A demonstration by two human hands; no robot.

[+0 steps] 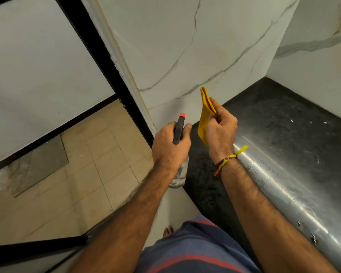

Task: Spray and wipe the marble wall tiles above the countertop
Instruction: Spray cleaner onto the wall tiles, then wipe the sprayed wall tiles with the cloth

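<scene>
My left hand [170, 143] grips a clear spray bottle [180, 173] by its black trigger head, whose red nozzle points at the white marble wall tiles [185, 46] with grey veins. My right hand [220, 131] pinches a folded yellow cloth [205, 113] and holds it upright, just short of the lower part of the wall. Both hands hover over the near left end of the black stone countertop [280, 123], which meets the tiles at its back edge.
A second marble wall [319, 66] closes the corner on the right. The countertop's rounded shiny front edge [283, 184] runs down to the right. Left of the tiles stand a white pipe [122, 62], a black frame [98, 56] and beige floor tiles [83, 174].
</scene>
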